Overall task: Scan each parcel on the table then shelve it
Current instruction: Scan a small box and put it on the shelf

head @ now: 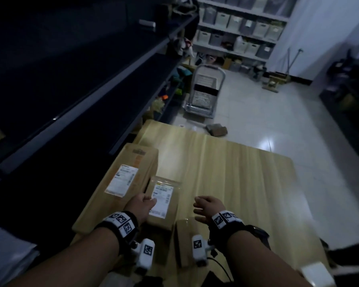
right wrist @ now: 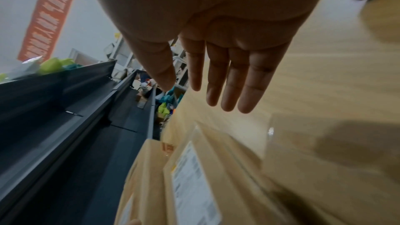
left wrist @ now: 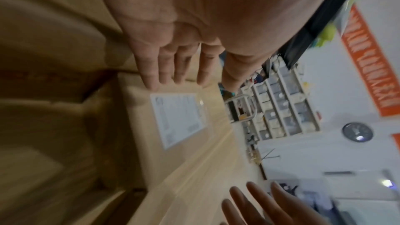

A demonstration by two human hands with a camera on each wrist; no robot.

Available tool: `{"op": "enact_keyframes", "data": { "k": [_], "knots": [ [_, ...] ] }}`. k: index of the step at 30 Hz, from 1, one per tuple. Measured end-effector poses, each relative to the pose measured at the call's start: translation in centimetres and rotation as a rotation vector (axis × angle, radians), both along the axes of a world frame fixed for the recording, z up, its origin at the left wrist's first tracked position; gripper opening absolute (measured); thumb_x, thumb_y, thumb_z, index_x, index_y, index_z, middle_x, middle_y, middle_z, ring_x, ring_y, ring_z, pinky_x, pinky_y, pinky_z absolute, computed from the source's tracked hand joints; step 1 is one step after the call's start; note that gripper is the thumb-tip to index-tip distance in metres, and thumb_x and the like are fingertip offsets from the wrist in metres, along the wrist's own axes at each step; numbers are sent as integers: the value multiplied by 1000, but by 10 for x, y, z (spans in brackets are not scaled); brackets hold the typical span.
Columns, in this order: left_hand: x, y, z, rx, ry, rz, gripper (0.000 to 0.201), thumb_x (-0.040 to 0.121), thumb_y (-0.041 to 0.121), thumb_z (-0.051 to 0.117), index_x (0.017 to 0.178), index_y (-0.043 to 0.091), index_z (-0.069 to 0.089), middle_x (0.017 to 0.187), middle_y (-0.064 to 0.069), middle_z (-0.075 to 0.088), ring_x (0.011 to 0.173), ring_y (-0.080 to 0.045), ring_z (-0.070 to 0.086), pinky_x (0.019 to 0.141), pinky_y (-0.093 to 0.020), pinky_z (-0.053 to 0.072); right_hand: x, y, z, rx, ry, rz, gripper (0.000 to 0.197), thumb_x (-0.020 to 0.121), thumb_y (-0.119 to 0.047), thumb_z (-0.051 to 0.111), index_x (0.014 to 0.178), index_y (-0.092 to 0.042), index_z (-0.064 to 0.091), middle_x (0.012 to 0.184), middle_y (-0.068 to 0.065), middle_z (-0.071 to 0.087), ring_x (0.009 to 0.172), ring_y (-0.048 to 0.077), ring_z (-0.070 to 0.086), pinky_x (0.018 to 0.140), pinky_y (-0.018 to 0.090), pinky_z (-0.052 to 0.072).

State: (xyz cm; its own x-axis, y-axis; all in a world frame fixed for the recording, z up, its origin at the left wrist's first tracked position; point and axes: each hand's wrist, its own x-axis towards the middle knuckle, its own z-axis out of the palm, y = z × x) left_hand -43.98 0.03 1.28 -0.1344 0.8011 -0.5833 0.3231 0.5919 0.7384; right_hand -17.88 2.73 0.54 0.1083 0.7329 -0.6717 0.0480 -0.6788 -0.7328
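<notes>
both hands hover over the wooden table (head: 226, 162), and neither holds anything. the left hand (head: 140, 206) has its fingers straight and together, low over the near end of the small parcel (head: 164, 204), by its white label (head: 161, 198); whether the fingertips touch the wrapping cannot be told. the right hand (head: 207, 206) is spread wide with straight fingers, to the right of the small parcel and clear of it, over bare table.

taking the small parcel as the landmark: the large box (head: 120, 183) lies touching its left side, between it and the dark shelves (head: 91, 90). a third brown parcel (head: 182, 245) sits just nearer than it, under the right wrist. no scanner shows in any view, though a white object (head: 317, 273) lies at the table's near right corner, too cropped to name.

judging from this, the small parcel is about to be picked up, and nothing on the table looks shelved yet. the risks:

- the small parcel seems wrapped in glossy clear film, so a flat-handed lift could let it slide out; a grip under its edges would be safer.
- it is pressed against the large box, so dragging it sideways may shove or snag that box.
- the third parcel sits close under the forearms and could be knocked toward the near edge.
- the room is dim and the film shines, so the label may scan badly unless tilted.
- with three alike brown parcels, one may go to the shelves unscanned.
</notes>
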Motion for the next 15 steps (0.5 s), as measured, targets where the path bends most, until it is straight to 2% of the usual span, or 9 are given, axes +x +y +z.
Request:
{"op": "enact_keyframes", "data": {
  "k": [2, 4, 7, 9, 12, 15],
  "knots": [
    [7, 2, -5, -33, 28, -11, 49, 95, 41, 65, 136, 15, 59, 128, -8, 67, 114, -27, 64, 98, -38, 51, 8, -4, -12, -16, 24, -13, 26, 101, -23, 72, 122, -8, 68, 114, 15, 73, 103, 30, 72, 76, 44, 62],
    [12, 4, -6, -48, 65, -27, 51, 97, 38, 63, 142, 14, 55, 135, -9, 64, 119, -28, 62, 100, -37, 49, 10, -9, -21, -34, 53, -20, 27, 102, -23, 71, 124, -8, 66, 116, 15, 72, 107, 31, 72, 81, 45, 63],
    [18, 7, -9, -52, 111, -27, 50, 99, 33, 62, 143, 12, 53, 138, -11, 63, 120, -28, 62, 98, -36, 48, 6, -14, -34, -55, 90, -15, 22, 102, -22, 71, 120, -11, 66, 116, 14, 72, 108, 31, 71, 91, 50, 63],
    [22, 9, -12, -55, 139, -12, 47, 98, 31, 62, 140, 12, 54, 135, -10, 65, 116, -28, 64, 95, -34, 49, 0, -13, -41, -68, 120, -8, 23, 101, -22, 71, 120, -9, 66, 112, 14, 71, 102, 30, 70, 95, 51, 62],
    [27, 9, -18, -100, 202, -39, 50, 98, 30, 62, 143, 11, 53, 138, -10, 63, 120, -30, 62, 103, -37, 48, -10, -10, -47, -92, 173, 30, 27, 101, -19, 70, 125, -7, 66, 104, 12, 67, 95, 28, 65, 79, 42, 59],
    [36, 7, -22, -106, 245, -42, 53, 100, 23, 61, 148, 8, 47, 145, -12, 57, 128, -31, 56, 101, -35, 44, -16, -10, -49, -111, 202, 53, 12, 103, -16, 67, 115, -14, 65, 97, 9, 66, 93, 26, 63, 76, 38, 55]
  ]
}}
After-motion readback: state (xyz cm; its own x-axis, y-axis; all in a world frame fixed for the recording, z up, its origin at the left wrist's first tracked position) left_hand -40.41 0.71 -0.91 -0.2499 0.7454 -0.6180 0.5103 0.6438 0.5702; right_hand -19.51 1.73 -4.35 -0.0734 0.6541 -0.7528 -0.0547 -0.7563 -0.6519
